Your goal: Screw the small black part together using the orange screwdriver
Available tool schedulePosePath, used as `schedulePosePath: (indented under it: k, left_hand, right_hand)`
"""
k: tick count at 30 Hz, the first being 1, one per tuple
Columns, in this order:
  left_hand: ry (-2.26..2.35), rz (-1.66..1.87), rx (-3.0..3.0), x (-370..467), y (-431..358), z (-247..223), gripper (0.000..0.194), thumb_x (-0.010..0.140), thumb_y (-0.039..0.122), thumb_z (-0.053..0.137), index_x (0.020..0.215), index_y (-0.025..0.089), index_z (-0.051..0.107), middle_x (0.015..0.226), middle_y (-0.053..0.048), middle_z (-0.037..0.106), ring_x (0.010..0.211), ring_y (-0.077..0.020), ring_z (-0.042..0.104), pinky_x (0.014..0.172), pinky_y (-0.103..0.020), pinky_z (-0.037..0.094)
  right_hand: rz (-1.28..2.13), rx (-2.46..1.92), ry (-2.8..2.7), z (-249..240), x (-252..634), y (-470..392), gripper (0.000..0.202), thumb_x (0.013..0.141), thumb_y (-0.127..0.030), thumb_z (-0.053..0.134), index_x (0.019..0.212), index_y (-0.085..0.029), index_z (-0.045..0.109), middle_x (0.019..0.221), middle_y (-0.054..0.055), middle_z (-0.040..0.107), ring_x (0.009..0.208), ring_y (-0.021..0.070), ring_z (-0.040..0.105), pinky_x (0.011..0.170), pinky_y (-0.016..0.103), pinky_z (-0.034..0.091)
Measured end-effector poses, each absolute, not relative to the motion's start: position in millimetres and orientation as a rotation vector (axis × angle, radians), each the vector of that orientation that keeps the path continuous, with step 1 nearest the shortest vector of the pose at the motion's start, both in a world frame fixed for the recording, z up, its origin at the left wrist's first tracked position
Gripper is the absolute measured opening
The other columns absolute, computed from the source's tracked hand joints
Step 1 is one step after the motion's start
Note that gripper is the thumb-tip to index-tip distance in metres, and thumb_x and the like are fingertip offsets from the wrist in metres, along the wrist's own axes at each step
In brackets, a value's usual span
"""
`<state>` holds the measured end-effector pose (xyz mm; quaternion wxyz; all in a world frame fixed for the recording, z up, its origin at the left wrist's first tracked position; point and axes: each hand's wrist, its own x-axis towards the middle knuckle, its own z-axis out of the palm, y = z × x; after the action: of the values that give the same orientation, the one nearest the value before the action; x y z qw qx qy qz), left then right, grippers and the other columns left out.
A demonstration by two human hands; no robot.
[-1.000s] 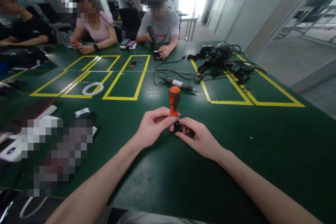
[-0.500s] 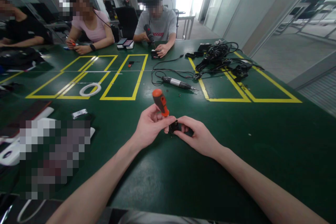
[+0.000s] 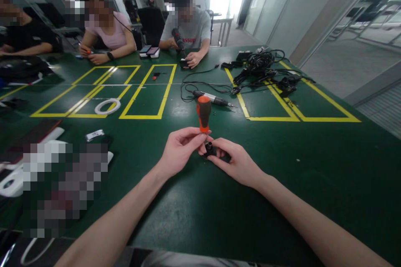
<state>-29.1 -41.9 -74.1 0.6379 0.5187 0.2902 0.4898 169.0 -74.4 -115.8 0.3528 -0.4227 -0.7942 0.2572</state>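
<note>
My left hand (image 3: pixel 181 150) pinches a screwdriver (image 3: pixel 204 114) with an orange and dark grey handle, just below the handle. It stands nearly upright, and its tip is hidden by my fingers. Closed around a small black part (image 3: pixel 209 148) is my right hand (image 3: pixel 238 160), with thumb and fingers on its right side. A round opening shows at the top of that part, close to the left fingertips. The part is low at the green table (image 3: pixel 194 212); whether it rests on the surface I cannot tell.
Beyond my hands lies a corded electric screwdriver (image 3: pixel 214 99). Tangled black cables (image 3: pixel 261 60) are piled at the back right. A white tape ring (image 3: pixel 107 107) lies left, within yellow tape outlines. Across the table a person (image 3: pixel 188 25) holds a power driver (image 3: pixel 178 39); two more people sit left.
The screwdriver has swung right and become more upright, its handle now nearly above the black part. My left fingers have shifted slightly; my right hand has stayed in place.
</note>
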Motion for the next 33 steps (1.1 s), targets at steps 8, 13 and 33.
schedulePosePath:
  k: [8, 13, 33]
  left_hand:
    - [0.669, 1.119, 1.176, -30.0, -41.5, -73.0, 0.037, 0.067, 0.033, 0.096, 0.08, 0.013, 0.067, 0.065, 0.002, 0.07, 0.049, -0.0067, 0.061, 0.05, -0.018, 0.054]
    - [0.688, 1.124, 1.187, -29.6, -40.5, -77.1, 0.04, 0.066, 0.028, 0.096, 0.082, 0.015, 0.061, 0.065, 0.005, 0.067, 0.045, -0.006, 0.058, 0.046, -0.017, 0.05]
    - [0.679, 1.106, 1.224, -29.0, -42.1, -73.4, 0.036, 0.074, 0.038, 0.091, 0.084, 0.014, 0.067, 0.067, 0.002, 0.068, 0.053, -0.0083, 0.061, 0.055, -0.021, 0.053]
  right_hand:
    - [0.708, -1.118, -2.057, -112.5, 169.1, -75.2, 0.014, 0.097, -0.019, 0.063, 0.111, -0.019, 0.066, 0.09, 0.003, 0.064, 0.073, 0.0164, 0.059, 0.067, 0.028, 0.049]
    - [0.678, -1.113, -2.06, -112.9, 169.2, -75.1, 0.014, 0.097, -0.02, 0.064, 0.111, -0.019, 0.066, 0.087, 0.003, 0.064, 0.072, 0.0163, 0.059, 0.068, 0.028, 0.05]
    - [0.682, -1.115, -2.065, -111.9, 168.7, -75.3, 0.014, 0.096, -0.016, 0.066, 0.11, -0.018, 0.065, 0.09, 0.003, 0.065, 0.073, 0.016, 0.059, 0.065, 0.027, 0.047]
